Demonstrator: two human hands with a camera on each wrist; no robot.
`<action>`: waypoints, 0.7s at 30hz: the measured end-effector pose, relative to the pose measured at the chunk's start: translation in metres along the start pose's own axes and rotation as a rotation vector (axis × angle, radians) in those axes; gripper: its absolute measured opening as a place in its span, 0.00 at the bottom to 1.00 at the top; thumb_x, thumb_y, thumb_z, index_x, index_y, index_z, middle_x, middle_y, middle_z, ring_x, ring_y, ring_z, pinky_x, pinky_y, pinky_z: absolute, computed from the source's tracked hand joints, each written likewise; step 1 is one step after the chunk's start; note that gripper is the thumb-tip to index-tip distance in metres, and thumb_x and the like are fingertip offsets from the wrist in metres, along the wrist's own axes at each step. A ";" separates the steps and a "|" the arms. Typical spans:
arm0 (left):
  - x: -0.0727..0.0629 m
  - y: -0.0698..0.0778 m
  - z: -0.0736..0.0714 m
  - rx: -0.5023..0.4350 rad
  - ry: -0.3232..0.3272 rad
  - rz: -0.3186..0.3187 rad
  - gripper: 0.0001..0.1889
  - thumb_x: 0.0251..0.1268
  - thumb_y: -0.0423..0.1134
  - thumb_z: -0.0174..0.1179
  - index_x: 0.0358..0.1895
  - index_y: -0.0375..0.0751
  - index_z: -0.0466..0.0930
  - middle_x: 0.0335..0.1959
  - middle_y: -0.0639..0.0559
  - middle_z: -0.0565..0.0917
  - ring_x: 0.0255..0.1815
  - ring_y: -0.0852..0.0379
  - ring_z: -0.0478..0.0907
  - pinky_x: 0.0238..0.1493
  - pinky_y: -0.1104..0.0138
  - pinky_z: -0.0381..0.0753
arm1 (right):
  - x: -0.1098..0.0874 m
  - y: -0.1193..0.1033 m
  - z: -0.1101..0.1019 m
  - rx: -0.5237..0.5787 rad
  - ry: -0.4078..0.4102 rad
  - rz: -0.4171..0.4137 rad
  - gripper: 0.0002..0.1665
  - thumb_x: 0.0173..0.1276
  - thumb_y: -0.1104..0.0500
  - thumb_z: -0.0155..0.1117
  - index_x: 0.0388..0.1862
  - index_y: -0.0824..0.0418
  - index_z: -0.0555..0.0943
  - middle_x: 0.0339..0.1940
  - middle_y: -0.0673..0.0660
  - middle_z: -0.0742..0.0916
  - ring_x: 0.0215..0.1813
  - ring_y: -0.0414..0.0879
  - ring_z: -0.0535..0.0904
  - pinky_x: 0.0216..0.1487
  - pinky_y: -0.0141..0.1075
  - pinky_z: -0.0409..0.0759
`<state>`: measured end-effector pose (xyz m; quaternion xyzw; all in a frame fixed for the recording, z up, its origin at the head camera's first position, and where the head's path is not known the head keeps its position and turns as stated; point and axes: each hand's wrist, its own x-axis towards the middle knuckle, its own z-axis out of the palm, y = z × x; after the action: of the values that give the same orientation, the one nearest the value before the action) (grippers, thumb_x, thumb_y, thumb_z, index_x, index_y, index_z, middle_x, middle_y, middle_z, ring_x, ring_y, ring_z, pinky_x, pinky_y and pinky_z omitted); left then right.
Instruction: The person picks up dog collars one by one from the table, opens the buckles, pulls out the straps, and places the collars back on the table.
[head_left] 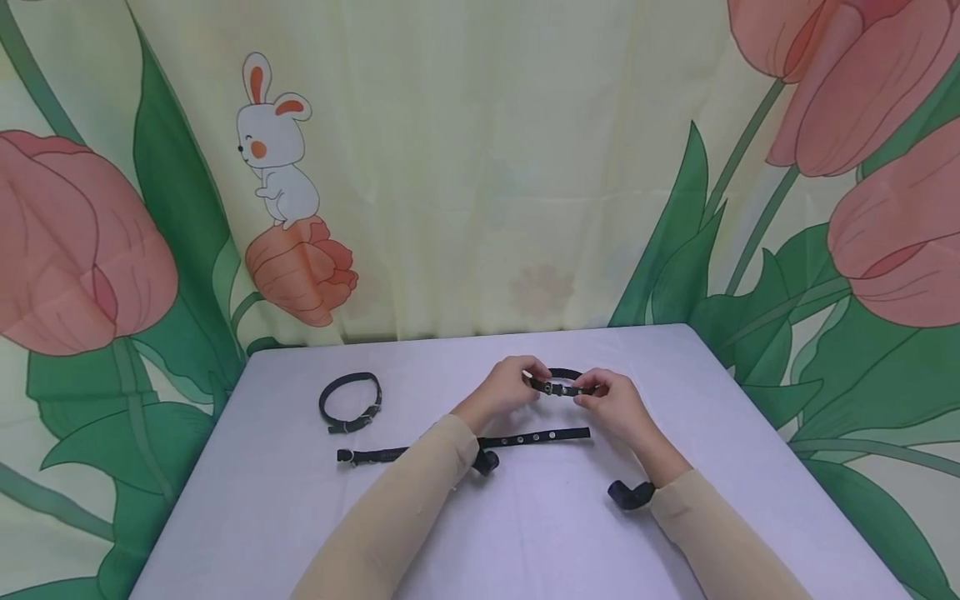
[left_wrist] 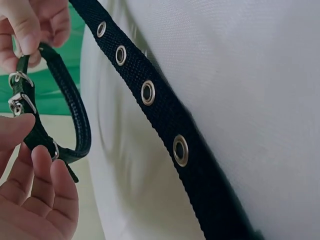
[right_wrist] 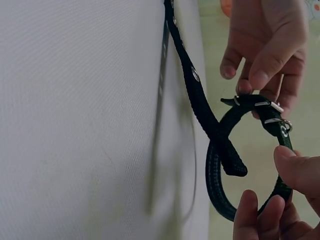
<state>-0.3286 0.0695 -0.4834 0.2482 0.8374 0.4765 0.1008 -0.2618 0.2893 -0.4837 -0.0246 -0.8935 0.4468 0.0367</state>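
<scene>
Beige sleeves (head_left: 396, 510) are stretched over the near tabletop (head_left: 240, 500), as the looped collar (head_left: 561, 389), far and right of centre, is pinched at opposite sides by left hand (head_left: 504, 386) and right hand (head_left: 617, 404), each nearly closed, seemingly for steadiness.

Both arms (head_left: 408, 512) stretch forward, the left grip (head_left: 508, 388) and right grip (head_left: 618, 408) each pinching, near one another.

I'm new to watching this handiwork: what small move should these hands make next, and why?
Probably lower the held collar to the table. The left hand and right hand hold it, and it appears already buckled into a loop, like the looped collar lying at left; a straight strap lies unfastened nearby.
</scene>
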 end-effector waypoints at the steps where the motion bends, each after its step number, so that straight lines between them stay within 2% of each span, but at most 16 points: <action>1: 0.000 0.000 -0.001 0.005 0.005 0.001 0.19 0.57 0.22 0.68 0.50 0.45 0.89 0.49 0.49 0.90 0.34 0.62 0.79 0.32 0.71 0.79 | 0.000 0.000 0.000 0.002 0.002 0.002 0.11 0.69 0.67 0.75 0.49 0.60 0.88 0.42 0.59 0.87 0.42 0.51 0.76 0.39 0.35 0.77; 8: -0.002 -0.006 0.000 0.026 0.030 -0.005 0.17 0.58 0.25 0.73 0.48 0.47 0.90 0.45 0.52 0.90 0.33 0.61 0.76 0.34 0.70 0.77 | -0.003 -0.001 -0.002 0.014 0.011 0.002 0.11 0.70 0.66 0.75 0.50 0.60 0.88 0.45 0.59 0.87 0.43 0.51 0.77 0.39 0.35 0.77; 14: -0.007 -0.004 -0.001 0.030 0.053 -0.011 0.16 0.59 0.25 0.74 0.45 0.49 0.91 0.40 0.54 0.88 0.33 0.60 0.76 0.34 0.69 0.77 | -0.007 -0.004 -0.004 0.017 0.008 0.008 0.11 0.72 0.64 0.74 0.52 0.59 0.88 0.50 0.59 0.87 0.48 0.52 0.77 0.43 0.36 0.78; 17: -0.009 -0.002 -0.003 0.027 0.072 -0.001 0.15 0.59 0.26 0.74 0.45 0.50 0.91 0.40 0.55 0.88 0.37 0.60 0.78 0.38 0.68 0.78 | -0.008 -0.005 -0.005 0.027 0.007 0.002 0.12 0.73 0.63 0.74 0.53 0.58 0.88 0.51 0.59 0.87 0.48 0.53 0.79 0.44 0.35 0.80; 21: -0.013 0.001 -0.007 0.035 0.092 0.017 0.14 0.60 0.28 0.73 0.44 0.52 0.91 0.44 0.57 0.90 0.47 0.58 0.80 0.49 0.65 0.77 | -0.008 -0.006 -0.006 0.028 0.016 -0.003 0.12 0.73 0.62 0.74 0.54 0.58 0.87 0.52 0.60 0.87 0.49 0.52 0.80 0.44 0.34 0.81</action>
<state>-0.3195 0.0579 -0.4795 0.2347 0.8472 0.4736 0.0539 -0.2534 0.2894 -0.4754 -0.0261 -0.8868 0.4592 0.0447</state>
